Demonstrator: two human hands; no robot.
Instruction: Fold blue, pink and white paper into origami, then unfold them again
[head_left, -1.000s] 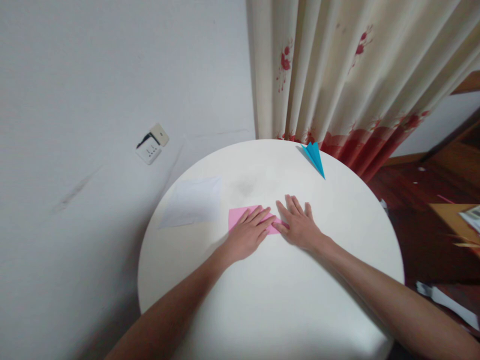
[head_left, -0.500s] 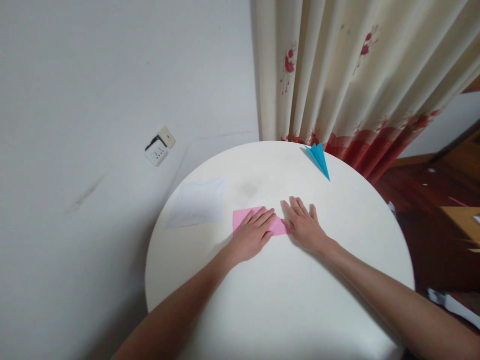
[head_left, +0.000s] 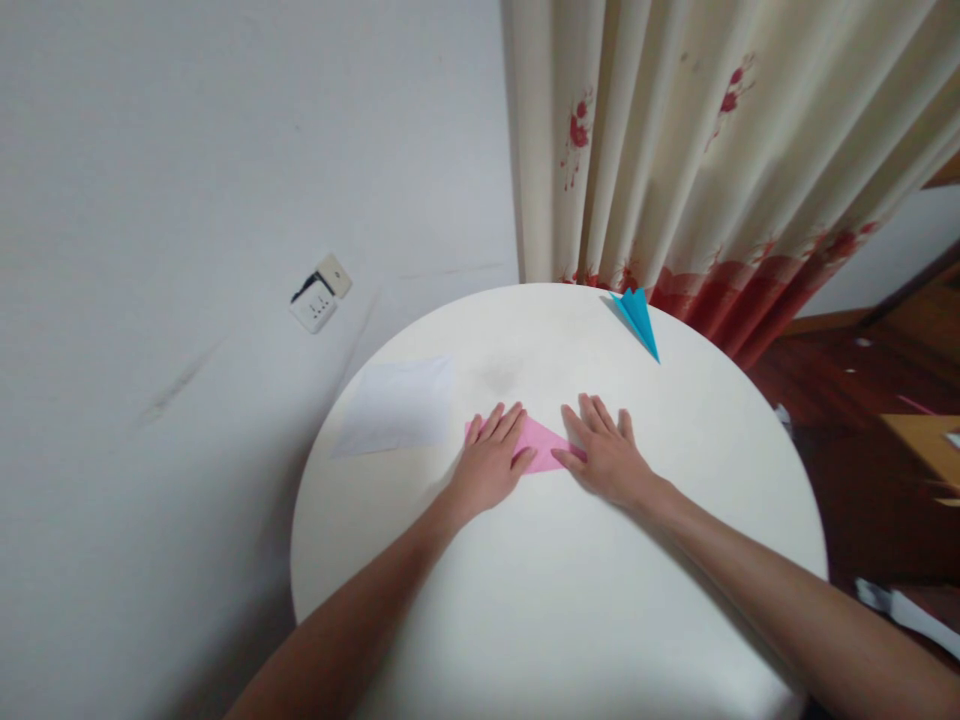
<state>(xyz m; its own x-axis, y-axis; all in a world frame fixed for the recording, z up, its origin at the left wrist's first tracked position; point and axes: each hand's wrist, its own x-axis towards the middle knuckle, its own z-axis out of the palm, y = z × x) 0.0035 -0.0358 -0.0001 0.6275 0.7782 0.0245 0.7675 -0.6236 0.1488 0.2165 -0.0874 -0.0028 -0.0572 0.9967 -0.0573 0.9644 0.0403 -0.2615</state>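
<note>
The pink paper (head_left: 538, 436) lies on the desk (head_left: 555, 590), its long axis running from left to right. The left hand (head_left: 486, 468) covers its wide end; the right hand (head_left: 609, 458) touches its narrow tip. Both hands lie flat, fingers apart, clamping nothing. I count one pink paper, one white sheet (head_left: 394, 405), one blue folded paper (head_left: 640, 325).

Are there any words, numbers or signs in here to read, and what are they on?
No readable words, labels, brands, numbers or signs.
Pink folded paper: no writing on the part that shows.
Flat white paper sheet: no writing that I can see.
Blue pointed folded paper: none visible.
White square wall socket: dark holes; any markings are too small to read.
</note>
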